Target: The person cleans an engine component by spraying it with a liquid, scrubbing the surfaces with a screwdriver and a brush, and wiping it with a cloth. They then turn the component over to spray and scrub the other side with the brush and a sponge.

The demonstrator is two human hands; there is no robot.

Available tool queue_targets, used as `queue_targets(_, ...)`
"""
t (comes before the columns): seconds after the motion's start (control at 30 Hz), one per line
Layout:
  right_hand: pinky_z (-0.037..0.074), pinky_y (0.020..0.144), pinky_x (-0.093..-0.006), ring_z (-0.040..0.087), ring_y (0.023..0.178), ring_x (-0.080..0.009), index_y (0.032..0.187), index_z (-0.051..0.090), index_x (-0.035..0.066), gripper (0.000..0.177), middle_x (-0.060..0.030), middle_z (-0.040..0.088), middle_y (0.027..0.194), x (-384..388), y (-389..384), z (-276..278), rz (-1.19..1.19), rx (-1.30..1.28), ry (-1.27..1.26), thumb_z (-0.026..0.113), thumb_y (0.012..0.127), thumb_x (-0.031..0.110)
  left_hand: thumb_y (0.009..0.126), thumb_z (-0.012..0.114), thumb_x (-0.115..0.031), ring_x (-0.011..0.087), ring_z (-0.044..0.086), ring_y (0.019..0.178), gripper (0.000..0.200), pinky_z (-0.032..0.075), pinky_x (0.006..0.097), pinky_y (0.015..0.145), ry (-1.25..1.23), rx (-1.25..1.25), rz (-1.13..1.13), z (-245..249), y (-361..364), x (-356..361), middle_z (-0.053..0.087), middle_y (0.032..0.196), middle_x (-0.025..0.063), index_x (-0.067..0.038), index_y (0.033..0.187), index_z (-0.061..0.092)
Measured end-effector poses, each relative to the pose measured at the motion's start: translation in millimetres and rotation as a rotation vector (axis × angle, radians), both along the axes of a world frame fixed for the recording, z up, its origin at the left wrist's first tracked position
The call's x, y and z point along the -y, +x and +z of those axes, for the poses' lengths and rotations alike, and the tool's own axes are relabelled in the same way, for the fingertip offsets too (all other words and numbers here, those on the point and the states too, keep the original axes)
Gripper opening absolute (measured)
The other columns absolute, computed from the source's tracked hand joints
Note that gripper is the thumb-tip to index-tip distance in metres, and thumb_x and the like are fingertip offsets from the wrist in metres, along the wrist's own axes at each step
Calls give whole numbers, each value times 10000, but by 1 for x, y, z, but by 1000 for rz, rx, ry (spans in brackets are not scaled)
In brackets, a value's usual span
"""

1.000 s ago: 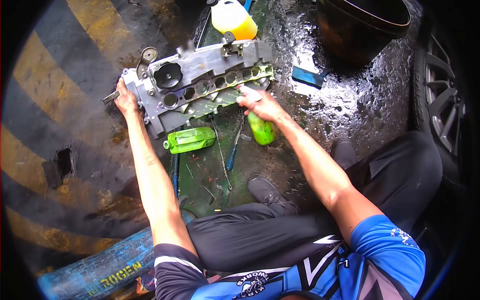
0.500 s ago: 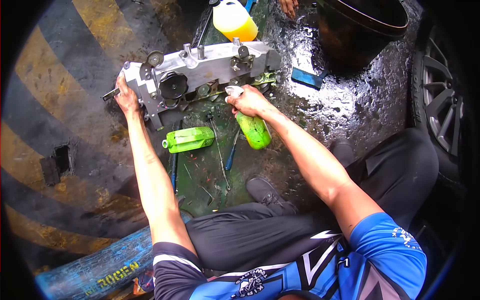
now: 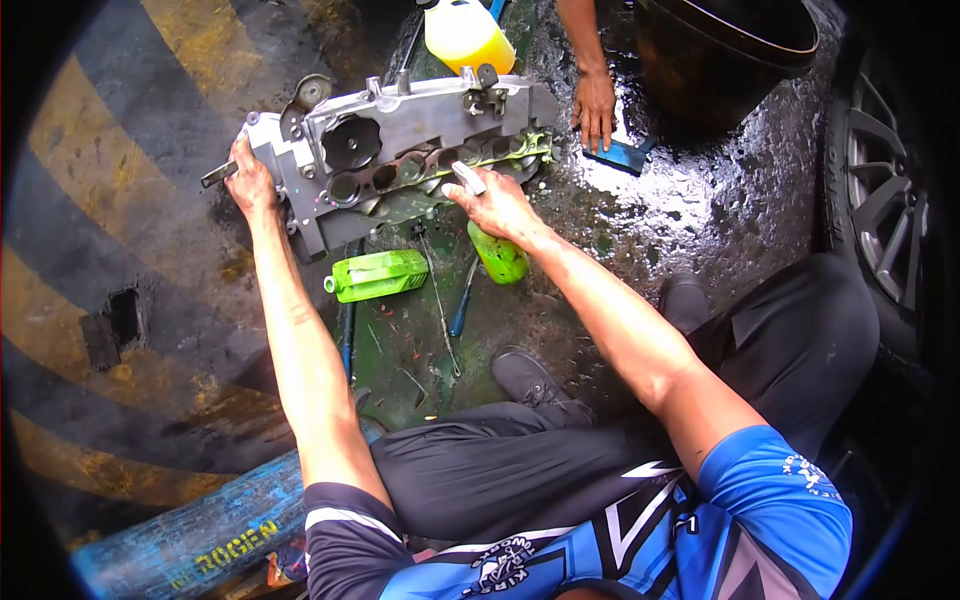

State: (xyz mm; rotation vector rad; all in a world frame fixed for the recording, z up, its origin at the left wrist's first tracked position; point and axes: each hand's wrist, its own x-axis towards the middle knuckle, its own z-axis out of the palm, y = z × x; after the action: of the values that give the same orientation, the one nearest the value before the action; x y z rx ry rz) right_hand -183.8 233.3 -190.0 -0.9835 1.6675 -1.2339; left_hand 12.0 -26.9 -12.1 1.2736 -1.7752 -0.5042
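Observation:
My left hand [image 3: 252, 185] grips the left end of a grey metal engine part [image 3: 415, 120], which is tilted so that a row of round ports shows along its lower side. In my right hand [image 3: 497, 207] is a green spray bottle [image 3: 500, 255], held by the neck with its pale nozzle pointing at the ports. A green plastic bottle [image 3: 378, 276] lies on its side below the part. Close to it are a thin metal rod [image 3: 440, 310] and a blue-handled tool [image 3: 462, 308].
Another person's hand [image 3: 594, 105] touches a blue brush [image 3: 618, 156] on the wet floor. Behind are a dark bucket [image 3: 700, 70] and a jug of yellow liquid [image 3: 466, 35]. A wheel [image 3: 885, 200] stands at the right; a blue cylinder [image 3: 210, 525] lies lower left.
The engine part has tilted, showing more of its ports. My right hand and the spray bottle have shifted slightly, the bottle's base moving up. The other person's hand has reached down to the blue brush.

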Motion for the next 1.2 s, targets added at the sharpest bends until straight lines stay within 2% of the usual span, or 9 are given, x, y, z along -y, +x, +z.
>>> queue_targets(0.17,524,833,-531,691,914,-447,1069,633,12,508,-271,710,939,4,18,-3,-109,-144,77,618,936,502,964,565,-487,218,634,932,547,507,389,854,45,-11,94,14,-17,-29,705,1061,103,-11,1197,697)
queue_targets(0.37,527,853,-517,692,938,-435,1092,642,22,532,-266,713,964,7,16,-9,-124,-119,22,602,940,530,925,612,-523,217,613,906,602,503,393,839,89,-85,89,10,-15,-24,693,1042,106,17,1180,691)
queue_targets(0.47,528,865,-504,692,944,-429,1174,647,36,546,-231,725,985,7,12,-11,-81,-20,43,600,944,529,983,591,-432,193,622,925,476,491,368,867,70,-35,146,13,-18,-29,707,1018,93,-3,1151,707)
queue_targets(0.53,571,786,-398,736,794,-290,1325,612,56,586,-166,740,924,6,6,-9,-24,105,22,614,957,512,974,604,-446,198,612,932,497,488,367,875,176,-113,179,16,-22,-36,703,1030,98,0,1169,702)
queue_targets(0.67,593,681,-307,707,705,-140,1288,618,18,458,-60,705,802,1,5,-1,126,560,-64,647,977,353,989,582,-434,188,611,946,494,484,357,891,86,-112,86,14,-22,-38,699,1032,95,7,1181,697)
queue_targets(0.8,574,705,-339,698,706,-148,1008,672,-12,381,-69,689,785,2,11,45,299,441,-64,679,945,364,1001,560,-428,185,617,960,498,482,349,907,4,-93,-7,8,-14,-31,704,1044,92,12,1194,692)
queue_targets(0.83,559,756,-388,709,731,-218,929,678,-17,422,-109,707,793,1,11,60,305,321,-44,691,918,404,1006,552,-426,183,624,976,504,482,349,916,25,-95,-43,6,-10,-26,716,1056,89,22,1193,689)
queue_targets(0.97,536,853,-444,710,881,-361,894,702,-29,479,-217,728,921,11,8,90,356,45,67,679,898,450,1022,530,-391,201,634,991,475,484,360,921,-140,8,-143,12,-13,-32,730,1051,123,32,1173,683)
queue_targets(1.2,528,877,-442,708,928,-352,967,724,-38,497,-226,729,958,22,10,104,356,-102,145,678,900,452,1029,526,-382,222,647,972,483,487,349,912,-188,-10,-220,25,-32,-46,726,1034,158,60,1168,661)
